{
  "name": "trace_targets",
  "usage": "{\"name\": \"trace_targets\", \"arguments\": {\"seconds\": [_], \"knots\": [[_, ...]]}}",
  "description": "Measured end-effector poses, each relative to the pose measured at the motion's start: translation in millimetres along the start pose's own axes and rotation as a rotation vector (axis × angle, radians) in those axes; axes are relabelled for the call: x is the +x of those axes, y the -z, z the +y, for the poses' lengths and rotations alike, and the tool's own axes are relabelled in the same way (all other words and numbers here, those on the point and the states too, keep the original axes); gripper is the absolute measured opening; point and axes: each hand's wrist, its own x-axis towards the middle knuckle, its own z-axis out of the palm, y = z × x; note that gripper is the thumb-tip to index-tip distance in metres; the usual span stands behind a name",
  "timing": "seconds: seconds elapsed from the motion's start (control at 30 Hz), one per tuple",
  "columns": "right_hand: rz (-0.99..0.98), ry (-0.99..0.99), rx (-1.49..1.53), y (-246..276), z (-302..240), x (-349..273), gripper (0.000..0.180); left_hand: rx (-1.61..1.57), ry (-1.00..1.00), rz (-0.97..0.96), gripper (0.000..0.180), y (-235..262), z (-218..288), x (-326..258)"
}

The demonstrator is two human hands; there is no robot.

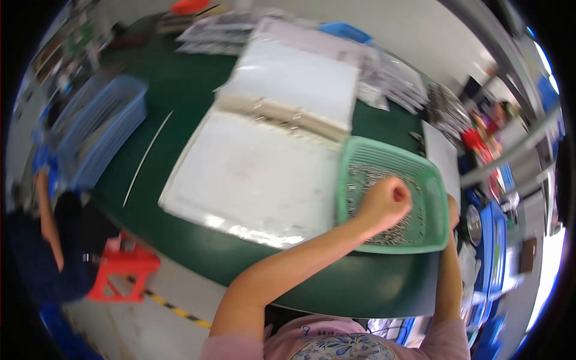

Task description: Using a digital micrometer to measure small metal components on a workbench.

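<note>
left hand [387,201] fisted over green basket [360,153] of small metal parts [360,177]; right hand [452,211] grips basket's far rim

the left hand [384,204] sits closed as a fist inside the green mesh basket [360,157], over a bed of small metal parts [366,180]; the basket's raised rim walls it in on every side, so the only free way out is upward. just left of the fist past the rim lies a flat white tray [252,174], low and open to pass over. beyond that tray stands a clipped ridge [282,117] of a second white tray. the right hand [452,210] grips the basket's far right rim, closing that side. nearer the body the dark green table [360,288] lies bare.
</note>
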Motion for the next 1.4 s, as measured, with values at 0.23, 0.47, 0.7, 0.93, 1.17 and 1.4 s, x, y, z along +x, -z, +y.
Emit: {"name": "trace_targets", "arguments": {"seconds": [0.23, 0.47, 0.7, 0.93, 1.17, 1.4], "knots": [[-0.031, -0.004, -0.210, -28.6, -5.0, 17.7, 0.021, -0.015, 0.074, -0.072, 0.006, 20.8, -1.3, 2.0], [0.272, 0.055, 0.301, 26.2, 37.7, -15.7, 0.021, 0.038, 0.110, -0.115, 0.005, 15.9, 9.3, -7.0], [0.210, -0.515, 0.257, 64.4, 150.3, -31.2, 0.028, 0.104, 0.154, -0.101, 0.007, 17.5, 15.6, -11.6], [0.042, -0.691, 0.231, 32.2, 186.2, -6.8, 0.036, 0.138, 0.151, -0.078, 0.007, 18.4, 13.4, -12.8], [0.094, -0.743, 0.738, 40.2, 182.8, -3.7, 0.022, 0.147, 0.168, -0.059, 0.007, 16.5, 14.1, -16.0], [-0.026, -0.439, 0.766, 94.3, 126.0, -71.6, 0.022, 0.163, 0.155, -0.079, 0.008, 21.1, 14.3, -15.5]]}}
